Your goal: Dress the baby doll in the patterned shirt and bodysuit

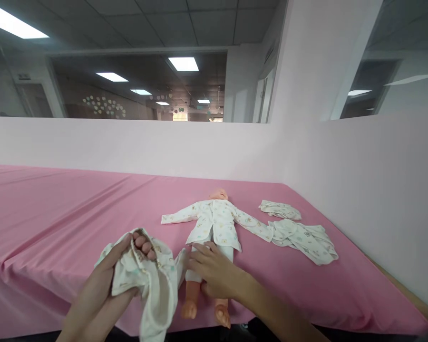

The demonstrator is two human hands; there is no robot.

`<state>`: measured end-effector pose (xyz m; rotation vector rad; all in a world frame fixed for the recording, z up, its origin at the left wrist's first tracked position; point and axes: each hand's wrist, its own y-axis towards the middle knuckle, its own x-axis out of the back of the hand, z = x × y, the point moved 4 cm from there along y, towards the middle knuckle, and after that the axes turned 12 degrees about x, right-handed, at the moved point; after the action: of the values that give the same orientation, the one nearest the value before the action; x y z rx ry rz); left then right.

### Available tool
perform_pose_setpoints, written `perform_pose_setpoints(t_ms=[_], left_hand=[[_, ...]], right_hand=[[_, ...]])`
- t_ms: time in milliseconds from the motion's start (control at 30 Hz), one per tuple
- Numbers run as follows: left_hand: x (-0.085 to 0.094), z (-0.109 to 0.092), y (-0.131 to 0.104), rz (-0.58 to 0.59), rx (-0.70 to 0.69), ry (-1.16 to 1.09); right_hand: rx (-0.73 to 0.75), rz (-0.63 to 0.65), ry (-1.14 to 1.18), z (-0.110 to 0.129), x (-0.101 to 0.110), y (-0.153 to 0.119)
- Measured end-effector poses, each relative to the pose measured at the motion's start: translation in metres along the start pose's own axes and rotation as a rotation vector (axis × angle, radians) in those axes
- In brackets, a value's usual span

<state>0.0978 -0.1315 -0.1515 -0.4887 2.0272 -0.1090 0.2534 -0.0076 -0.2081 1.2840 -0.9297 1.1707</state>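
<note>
A doll (190, 306) lies on its back on the bed, dressed in a white patterned long-sleeved baby top (223, 223) and white pants (195, 275). Its bare feet point toward me. My left hand (128, 261) is closed around a bunched white patterned baby garment (164, 280), with fingertips showing through its opening; part of the cloth hangs down. Over the doll's legs is my right hand (214, 270), palm down, fingers stretched and apart. Its fingertips are beside the garment's right end; whether they touch the cloth I cannot tell.
To the doll's right lie a crumpled white patterned garment (306, 237), against the top's sleeve end, and a smaller folded cloth (280, 210) behind it. A wrinkled pink sheet (74, 213) covers the bed. White walls (146, 147) with windows bound the back and right.
</note>
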Motion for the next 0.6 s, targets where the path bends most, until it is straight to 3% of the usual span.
perform_pose_setpoints(t_ms=[100, 233, 333, 467, 600], left_hand=[[0.008, 0.014, 0.016, 0.005, 0.003, 0.016], [0.035, 0.039, 0.029, -0.131, 0.037, 0.058], [0.043, 0.055, 0.033, -0.081, 0.062, 0.058], [0.032, 0.073, 0.034, 0.032, 0.151, 0.013], [0.017, 0.077, 0.022, -0.056, 0.19, -0.024]], right_hand=[[-0.029, -0.145, 0.073, -0.008, 0.02, 0.006], [-0.081, -0.331, 0.235, -0.02, 0.047, 0.011], [-0.145, -0.442, 0.394, -0.032, 0.061, 0.008], [-0.287, -0.512, 0.525, -0.042, 0.064, 0.005], [-0.192, -0.494, 0.376, -0.034, 0.057, 0.011]])
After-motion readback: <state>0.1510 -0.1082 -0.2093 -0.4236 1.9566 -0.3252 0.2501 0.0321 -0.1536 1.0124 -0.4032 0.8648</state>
